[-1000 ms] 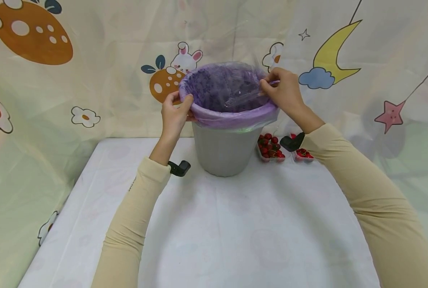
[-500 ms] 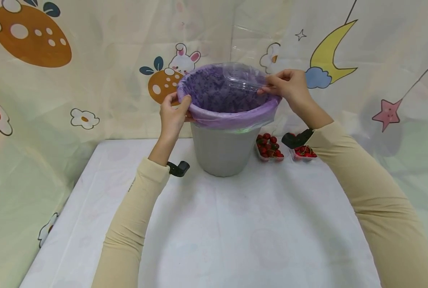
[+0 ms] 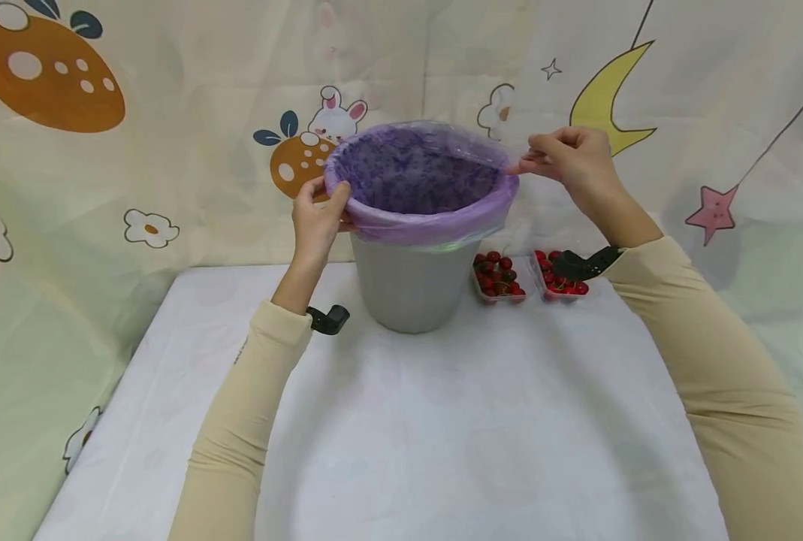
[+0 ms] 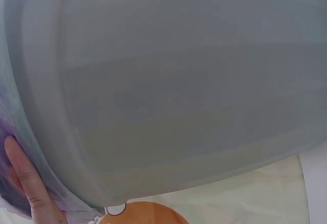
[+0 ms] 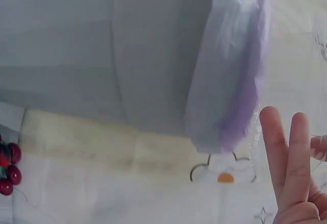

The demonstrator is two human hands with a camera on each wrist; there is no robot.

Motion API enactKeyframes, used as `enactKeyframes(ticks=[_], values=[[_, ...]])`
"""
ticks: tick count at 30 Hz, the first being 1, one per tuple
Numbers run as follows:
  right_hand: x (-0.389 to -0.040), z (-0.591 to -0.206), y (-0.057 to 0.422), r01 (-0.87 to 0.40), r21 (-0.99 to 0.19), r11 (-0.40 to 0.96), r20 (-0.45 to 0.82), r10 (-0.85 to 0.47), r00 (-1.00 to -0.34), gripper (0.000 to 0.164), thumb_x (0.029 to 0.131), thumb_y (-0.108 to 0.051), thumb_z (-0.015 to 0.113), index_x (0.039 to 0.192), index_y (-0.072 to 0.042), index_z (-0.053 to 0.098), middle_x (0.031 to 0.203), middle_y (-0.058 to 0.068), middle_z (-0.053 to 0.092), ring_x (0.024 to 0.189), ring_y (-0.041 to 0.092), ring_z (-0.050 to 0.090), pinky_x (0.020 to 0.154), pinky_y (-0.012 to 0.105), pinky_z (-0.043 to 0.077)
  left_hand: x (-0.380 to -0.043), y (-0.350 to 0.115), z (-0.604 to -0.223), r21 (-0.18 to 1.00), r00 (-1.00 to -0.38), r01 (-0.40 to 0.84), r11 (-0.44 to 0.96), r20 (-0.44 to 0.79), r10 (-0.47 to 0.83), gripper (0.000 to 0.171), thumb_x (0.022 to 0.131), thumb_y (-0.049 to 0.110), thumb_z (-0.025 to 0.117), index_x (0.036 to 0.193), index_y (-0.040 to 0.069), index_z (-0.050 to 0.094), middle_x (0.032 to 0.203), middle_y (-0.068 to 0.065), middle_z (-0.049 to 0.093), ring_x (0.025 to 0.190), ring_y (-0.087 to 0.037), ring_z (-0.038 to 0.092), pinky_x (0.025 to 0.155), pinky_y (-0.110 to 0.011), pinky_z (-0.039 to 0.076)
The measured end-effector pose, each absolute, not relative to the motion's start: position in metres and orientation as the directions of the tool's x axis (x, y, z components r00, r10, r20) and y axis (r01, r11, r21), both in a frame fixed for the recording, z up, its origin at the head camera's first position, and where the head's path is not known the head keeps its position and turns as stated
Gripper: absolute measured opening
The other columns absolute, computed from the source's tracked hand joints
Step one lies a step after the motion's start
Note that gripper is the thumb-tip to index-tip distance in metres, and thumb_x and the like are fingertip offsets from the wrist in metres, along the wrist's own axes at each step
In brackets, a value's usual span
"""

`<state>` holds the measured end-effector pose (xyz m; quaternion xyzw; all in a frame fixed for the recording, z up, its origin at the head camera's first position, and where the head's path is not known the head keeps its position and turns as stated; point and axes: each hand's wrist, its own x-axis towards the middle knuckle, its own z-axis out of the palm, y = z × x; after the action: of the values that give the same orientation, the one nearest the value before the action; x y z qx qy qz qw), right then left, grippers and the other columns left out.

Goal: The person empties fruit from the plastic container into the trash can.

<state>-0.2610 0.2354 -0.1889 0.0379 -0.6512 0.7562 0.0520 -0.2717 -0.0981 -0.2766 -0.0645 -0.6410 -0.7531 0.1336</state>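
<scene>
Purple liner film folded over the rim of the grey bin fills the middle of my head view, with the bin standing on the white table toward its far edge, in front of the cartoon-printed backdrop. From there I can see both of my hands at the rim. My left hand grips the near-left edge, thumb hooked over the liner and fingers outside. My right hand is raised just off the right side of the rim, fingertips pinched together on what looks like a thin clear sheet or edge of film; I cannot tell exactly what it is. The head view alone shows two clear trays of cherries on the table just right of the bin, the farther one partly covered by the black wrist mount on my right sleeve. My left wrist view gives me almost nothing but the bin's grey wall close up, with one finger against the purple liner at the lower left and a scrap of the orange print below; the rest of that hand is cut off. My right wrist view shows the liner's hanging fold beside the grey wall, two straight fingers at the lower right apart from it, and a few cherries clipped by the left edge. The pinching fingertips are barely in that frame.
</scene>
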Motion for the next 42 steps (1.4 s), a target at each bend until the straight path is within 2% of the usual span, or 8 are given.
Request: enactKeyframes(ticks=[15, 18, 25, 29, 32, 36, 39, 42], values=[[-0.237, -0.204, 0.287, -0.119, -0.975, -0.187, 0.106, 0.077, -0.991, 0.017, 0.085, -0.006, 0.074, 0.083, 0.008, 0.064, 0.081, 0.013, 0.066, 0.071, 0.024, 0.073, 0.075, 0.026, 0.059, -0.274, -0.102, -0.285, 0.950, -0.958, 0.275, -0.145, 0.257, -0.129, 0.048, 0.093, 0.019, 0.061, 0.132, -0.006, 0.047, 0.109, -0.007, 0.047, 0.055, -0.006, 0.058, 0.053, -0.021, 0.058], [-0.229, -0.213, 0.298, -0.102, -0.985, -0.139, 0.090, 0.088, -0.992, 0.017, 0.086, -0.010, 0.073, 0.086, 0.006, 0.066, 0.082, 0.011, 0.067, 0.073, 0.022, 0.073, 0.076, 0.023, 0.058, -0.274, -0.101, -0.285, 0.948, -0.956, 0.280, -0.150, 0.262, -0.129, 0.048, 0.092, 0.018, 0.061, 0.131, -0.007, 0.047, 0.109, -0.007, 0.047, 0.055, -0.006, 0.057, 0.053, -0.021, 0.058], [-0.202, -0.245, 0.318, -0.064, -0.996, 0.062, 0.069, 0.089, -0.994, 0.026, 0.088, -0.025, 0.072, 0.097, 0.000, 0.068, 0.092, 0.004, 0.065, 0.079, 0.014, 0.073, 0.091, 0.016, 0.051, -0.272, -0.100, -0.288, 0.952, -0.960, 0.267, -0.148, 0.248, -0.130, 0.048, 0.093, 0.019, 0.061, 0.131, -0.006, 0.047, 0.110, -0.006, 0.047, 0.056, -0.007, 0.055, 0.053, -0.021, 0.058], [-0.189, -0.262, 0.327, -0.077, -0.990, 0.121, 0.090, 0.102, -0.991, 0.023, 0.089, -0.024, 0.070, 0.096, -0.002, 0.068, 0.093, 0.003, 0.066, 0.076, 0.014, 0.073, 0.076, 0.015, 0.056, -0.274, -0.098, -0.288, 0.951, -0.958, 0.276, -0.144, 0.259, -0.125, 0.048, 0.093, 0.020, 0.061, 0.131, -0.006, 0.047, 0.110, -0.006, 0.047, 0.057, -0.007, 0.055, 0.053, -0.021, 0.058], [-0.179, -0.274, 0.334, -0.074, -0.963, 0.261, 0.108, 0.121, -0.987, 0.019, 0.092, -0.028, 0.066, 0.097, -0.010, 0.070, 0.091, -0.005, 0.069, 0.076, 0.010, 0.073, 0.073, 0.013, 0.056, -0.275, -0.097, -0.286, 0.946, -0.955, 0.286, -0.151, 0.269, -0.122, 0.049, 0.092, 0.019, 0.061, 0.131, -0.006, 0.047, 0.110, -0.006, 0.047, 0.056, -0.007, 0.055, 0.053, -0.021, 0.058], [-0.166, -0.292, 0.341, -0.065, -0.907, 0.417, 0.130, 0.128, -0.983, 0.021, 0.096, -0.030, 0.061, 0.099, -0.012, 0.071, 0.089, -0.014, 0.070, 0.076, 0.004, 0.072, 0.075, 0.009, 0.054, -0.274, -0.096, -0.284, 0.942, -0.954, 0.293, -0.163, 0.275, -0.124, 0.049, 0.092, 0.018, 0.061, 0.131, -0.007, 0.046, 0.109, -0.007, 0.047, 0.055, -0.007, 0.055, 0.052, -0.021, 0.058], [-0.156, -0.307, 0.344, -0.077, -0.905, 0.419, 0.134, 0.109, -0.985, 0.021, 0.097, -0.026, 0.060, 0.099, -0.008, 0.070, 0.087, -0.013, 0.071, 0.075, 0.004, 0.072, 0.075, 0.010, 0.054, -0.274, -0.096, -0.283, 0.939, -0.952, 0.298, -0.169, 0.279, -0.129, 0.048, 0.092, 0.018, 0.061, 0.131, -0.007, 0.046, 0.109, -0.007, 0.047, 0.054, -0.007, 0.055, 0.052, -0.021, 0.058], [-0.146, -0.322, 0.347, -0.094, -0.937, 0.337, 0.123, 0.064, -0.990, 0.018, 0.097, -0.019, 0.060, 0.098, -0.004, 0.069, 0.088, -0.008, 0.072, 0.074, 0.008, 0.072, 0.074, 0.012, 0.055, -0.274, -0.095, -0.281, 0.935, -0.948, 0.311, -0.173, 0.291, -0.131, 0.048, 0.093, 0.019, 0.061, 0.130, -0.007, 0.046, 0.108, -0.006, 0.047, 0.054, -0.007, 0.054, 0.051, -0.022, 0.058]])
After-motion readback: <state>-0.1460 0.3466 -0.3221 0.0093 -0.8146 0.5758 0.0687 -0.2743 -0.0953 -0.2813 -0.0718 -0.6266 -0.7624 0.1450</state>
